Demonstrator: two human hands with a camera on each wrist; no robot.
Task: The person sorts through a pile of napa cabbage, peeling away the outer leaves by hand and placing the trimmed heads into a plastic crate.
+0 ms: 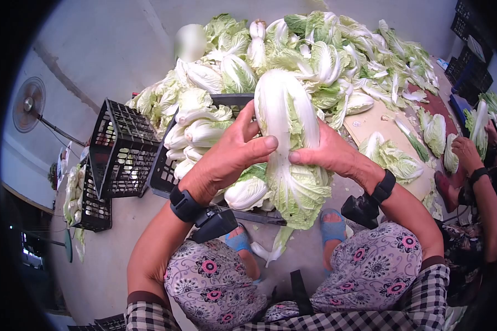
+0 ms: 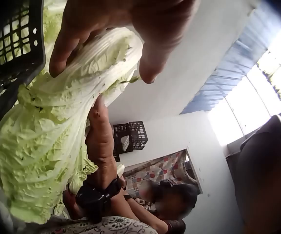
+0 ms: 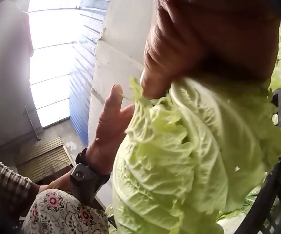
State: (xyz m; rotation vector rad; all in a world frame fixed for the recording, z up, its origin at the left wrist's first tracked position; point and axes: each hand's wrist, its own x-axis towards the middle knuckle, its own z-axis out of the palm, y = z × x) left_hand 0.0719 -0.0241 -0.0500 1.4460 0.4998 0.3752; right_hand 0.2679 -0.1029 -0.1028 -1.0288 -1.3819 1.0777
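A large napa cabbage [image 1: 279,113] is held up in front of the body, white base at the top, leafy end hanging toward the floor. My left hand [image 1: 232,151] holds its left side, fingers behind it and thumb over the front. From the other side my right hand [image 1: 337,154] grips it, the thumb pressing on the front leaves. In the left wrist view, small dark specks dot the pale green leaves [image 2: 43,151]. Frilly loose leaf edges [image 3: 155,126] show below the right hand in the right wrist view.
Beneath the cabbage stands a black crate [image 1: 160,171] holding several cabbages. A large cabbage heap [image 1: 315,55] lies behind it. Stacked black crates [image 1: 124,149] and a fan [image 1: 28,105] are at left. Another person's hand [image 1: 468,154] is at right, near a cardboard sheet [image 1: 384,118].
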